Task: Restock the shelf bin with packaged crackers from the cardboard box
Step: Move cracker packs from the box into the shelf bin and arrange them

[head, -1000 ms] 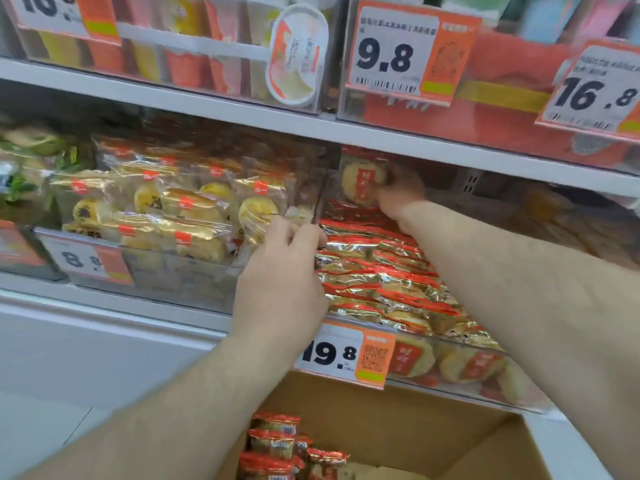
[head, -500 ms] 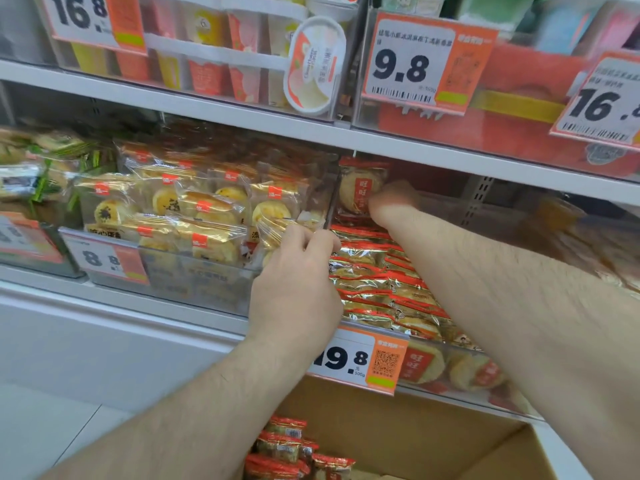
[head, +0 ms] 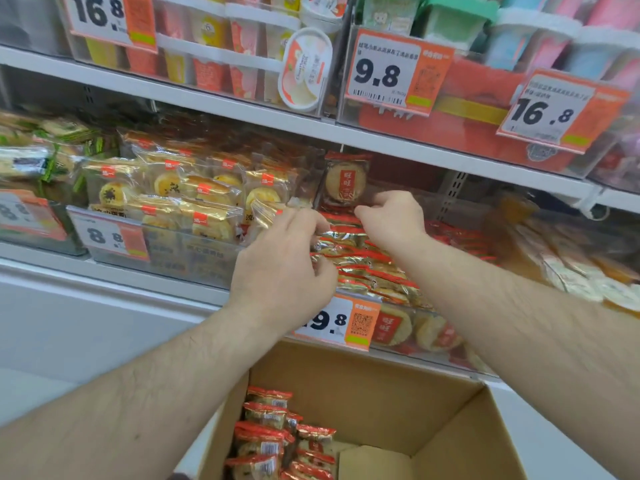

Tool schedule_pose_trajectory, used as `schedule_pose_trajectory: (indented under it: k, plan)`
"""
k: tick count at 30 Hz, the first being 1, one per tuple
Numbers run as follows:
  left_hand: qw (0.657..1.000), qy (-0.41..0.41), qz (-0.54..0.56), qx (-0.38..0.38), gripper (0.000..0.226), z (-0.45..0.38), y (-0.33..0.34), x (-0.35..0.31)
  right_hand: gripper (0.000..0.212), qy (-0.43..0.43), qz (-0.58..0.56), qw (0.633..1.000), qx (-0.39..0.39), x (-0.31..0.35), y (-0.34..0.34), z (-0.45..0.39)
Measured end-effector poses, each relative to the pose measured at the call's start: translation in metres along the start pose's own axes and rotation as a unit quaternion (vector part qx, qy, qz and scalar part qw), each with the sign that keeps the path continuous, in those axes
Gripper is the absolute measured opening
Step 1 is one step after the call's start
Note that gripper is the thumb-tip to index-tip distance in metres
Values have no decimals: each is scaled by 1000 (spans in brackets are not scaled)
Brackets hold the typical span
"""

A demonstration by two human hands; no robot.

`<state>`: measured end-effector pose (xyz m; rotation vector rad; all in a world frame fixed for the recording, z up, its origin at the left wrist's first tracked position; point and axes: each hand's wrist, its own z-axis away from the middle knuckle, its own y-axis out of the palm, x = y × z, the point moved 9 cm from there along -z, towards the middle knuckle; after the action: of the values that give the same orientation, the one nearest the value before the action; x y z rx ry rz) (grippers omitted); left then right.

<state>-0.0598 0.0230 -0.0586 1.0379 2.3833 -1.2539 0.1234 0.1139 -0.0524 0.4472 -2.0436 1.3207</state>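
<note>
**Two hands in the bin, packs half-seated**

Risk first: the row of packs (head: 360, 268) stands on edge and packed tight. Pushing more in, or nudging from the left, could tip packs over the bin (head: 429, 344) front, I'd guess. The foil looks slippery.

Left hand (head: 280, 271): fingers curled over the row's left end, touching foil; can't tell if they pinch a pack. Right hand (head: 391, 216): fingers curled at the base of the upright pack (head: 346, 183) at the back, apparently pinching it.

The row sits directly under both sets of fingers. The box (head: 398, 403), with more packs, is well below them.
</note>
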Motion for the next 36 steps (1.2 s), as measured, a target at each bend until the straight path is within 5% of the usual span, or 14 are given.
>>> schedule_pose_trajectory:
  k: [7, 13, 17, 21, 27, 34, 36]
  plan:
    - [946, 87, 67, 304, 22, 60, 58, -26, 9, -226, -46, 969, -91, -8, -26, 145]
    - [870, 46, -67, 486, 27, 104, 108, 11, 9, -163, -50, 985, 29, -86, 39, 191]
    - [837, -11, -99, 538, 8, 116, 126, 43, 18, 46, 36, 973, 223, -181, 124, 200]
    - [824, -43, -102, 556, 10, 121, 142, 67, 17, 161, 55, 943, 285, -244, 184, 218]
    - [799, -83, -112, 585, 15, 134, 150, 92, 43, 83, -9, 931, 354, -217, 258, 264]
    - [801, -128, -105, 575, 14, 135, 144, 100, 16, 138, -33, 939, 312, -221, 259, 269]
    - [799, -159, -87, 574, 13, 138, 142, 104, 23, 156, -71, 939, 298, -222, 243, 265]
